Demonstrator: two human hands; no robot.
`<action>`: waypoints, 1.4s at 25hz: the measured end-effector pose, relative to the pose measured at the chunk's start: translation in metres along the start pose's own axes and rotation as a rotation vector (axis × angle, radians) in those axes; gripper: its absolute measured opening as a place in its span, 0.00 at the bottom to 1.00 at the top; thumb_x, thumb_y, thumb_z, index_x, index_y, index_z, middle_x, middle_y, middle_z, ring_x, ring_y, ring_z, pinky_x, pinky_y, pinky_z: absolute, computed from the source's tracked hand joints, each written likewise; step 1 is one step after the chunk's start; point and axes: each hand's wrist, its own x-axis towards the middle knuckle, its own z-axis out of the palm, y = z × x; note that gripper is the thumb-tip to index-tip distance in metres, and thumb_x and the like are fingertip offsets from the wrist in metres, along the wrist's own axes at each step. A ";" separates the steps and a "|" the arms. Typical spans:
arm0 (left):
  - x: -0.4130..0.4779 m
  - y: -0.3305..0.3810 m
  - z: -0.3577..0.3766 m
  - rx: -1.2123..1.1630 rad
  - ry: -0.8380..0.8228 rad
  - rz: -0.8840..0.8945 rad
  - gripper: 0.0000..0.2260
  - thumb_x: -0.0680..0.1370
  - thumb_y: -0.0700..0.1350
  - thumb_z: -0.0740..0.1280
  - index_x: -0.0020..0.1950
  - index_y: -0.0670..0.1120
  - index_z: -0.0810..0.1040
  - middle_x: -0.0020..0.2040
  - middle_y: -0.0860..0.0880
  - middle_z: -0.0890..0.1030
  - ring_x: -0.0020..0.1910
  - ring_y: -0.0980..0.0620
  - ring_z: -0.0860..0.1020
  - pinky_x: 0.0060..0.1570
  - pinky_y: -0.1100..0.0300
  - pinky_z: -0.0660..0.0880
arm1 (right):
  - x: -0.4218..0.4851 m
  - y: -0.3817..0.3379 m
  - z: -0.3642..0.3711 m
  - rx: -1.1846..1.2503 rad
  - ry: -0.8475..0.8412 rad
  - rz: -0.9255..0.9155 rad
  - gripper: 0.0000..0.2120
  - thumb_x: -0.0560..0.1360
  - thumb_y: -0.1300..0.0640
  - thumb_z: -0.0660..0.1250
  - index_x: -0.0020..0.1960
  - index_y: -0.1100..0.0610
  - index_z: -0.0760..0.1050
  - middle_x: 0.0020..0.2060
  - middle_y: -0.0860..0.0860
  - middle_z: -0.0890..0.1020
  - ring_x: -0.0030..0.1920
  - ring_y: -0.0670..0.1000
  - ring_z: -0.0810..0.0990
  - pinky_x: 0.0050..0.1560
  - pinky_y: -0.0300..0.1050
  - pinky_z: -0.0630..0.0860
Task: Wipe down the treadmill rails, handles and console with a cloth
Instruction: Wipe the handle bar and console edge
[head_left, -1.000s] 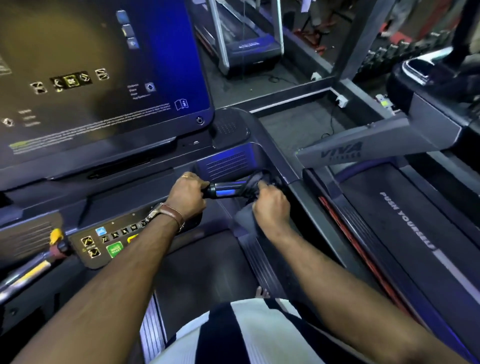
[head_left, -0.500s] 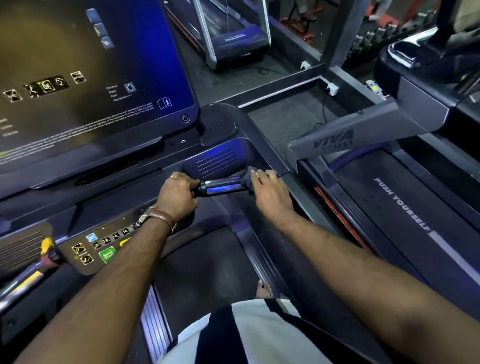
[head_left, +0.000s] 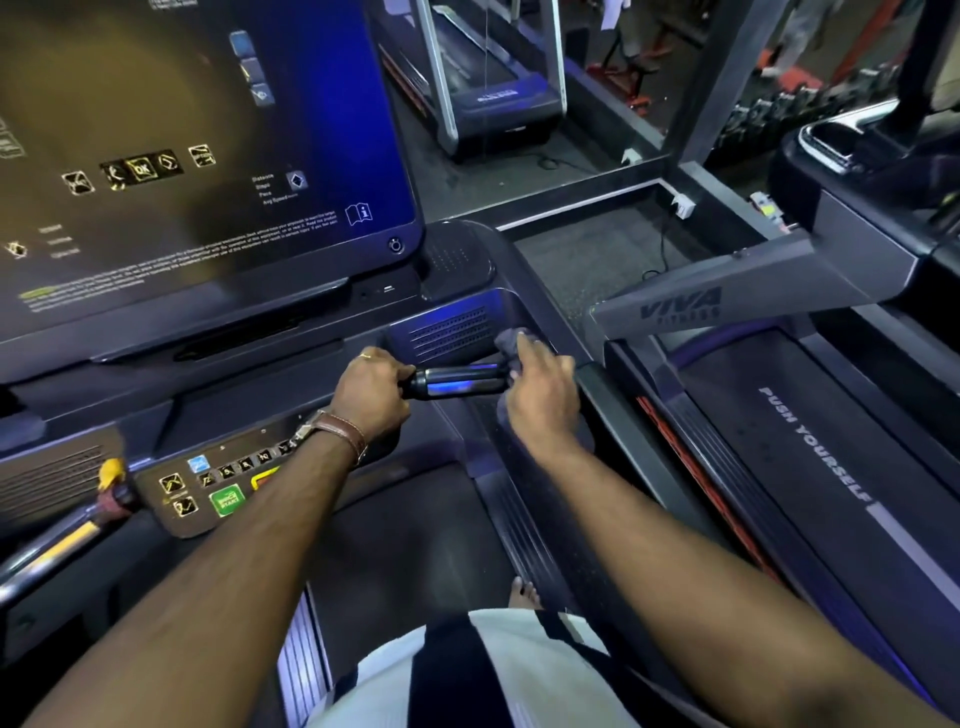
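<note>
The big screen (head_left: 208, 156) fills the upper left, dark with faint icons, and the console (head_left: 291, 364) runs below it down to the belt (head_left: 405, 545) the person stands on, with the ribbed side rail (head_left: 519, 530) along the belt's right edge. A short glossy handle (head_left: 457, 383) juts out crosswise at the console's right end. The left hand (head_left: 371, 395) is clenched round its inner end, fingers curled over the top. The right hand (head_left: 543, 395) is at the outer end, grasping the cloth (head_left: 511, 345) against the bar. The grey cloth is bunched just past the fingertips, at the joint where the handle meets the vented housing, and a fold of it hangs below the palm. The bare middle of the handle shows between the two hands. I judge the main risk to be the left forearm, which passes right over the button panel (head_left: 218, 483): if it drops, it could press the green start button (head_left: 227, 500) and set the belt moving under bare toes. A lesser one is that the stretch under the left hand goes unwiped unless that grip shifts, and the loosely bunched cloth could slip off the bar's rounded end.
</note>
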 end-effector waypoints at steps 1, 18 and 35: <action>0.000 0.000 0.000 0.010 -0.008 0.002 0.17 0.69 0.37 0.68 0.58 0.42 0.82 0.51 0.42 0.81 0.57 0.42 0.75 0.55 0.56 0.72 | 0.001 -0.013 0.011 0.063 -0.043 -0.029 0.26 0.73 0.62 0.64 0.71 0.53 0.71 0.64 0.51 0.77 0.54 0.58 0.71 0.52 0.54 0.75; 0.000 0.003 -0.003 0.006 -0.055 -0.040 0.17 0.71 0.37 0.67 0.59 0.43 0.82 0.55 0.42 0.80 0.60 0.43 0.73 0.60 0.56 0.70 | -0.025 -0.018 0.045 -0.195 -0.170 -0.517 0.37 0.64 0.68 0.65 0.73 0.54 0.69 0.72 0.55 0.70 0.50 0.59 0.71 0.45 0.49 0.75; 0.002 0.003 0.002 -0.031 -0.034 -0.091 0.18 0.70 0.37 0.66 0.59 0.47 0.82 0.55 0.41 0.79 0.59 0.44 0.75 0.61 0.56 0.71 | -0.014 0.050 0.032 -0.236 -0.039 -0.569 0.35 0.60 0.63 0.71 0.69 0.57 0.75 0.70 0.56 0.73 0.45 0.60 0.74 0.41 0.46 0.78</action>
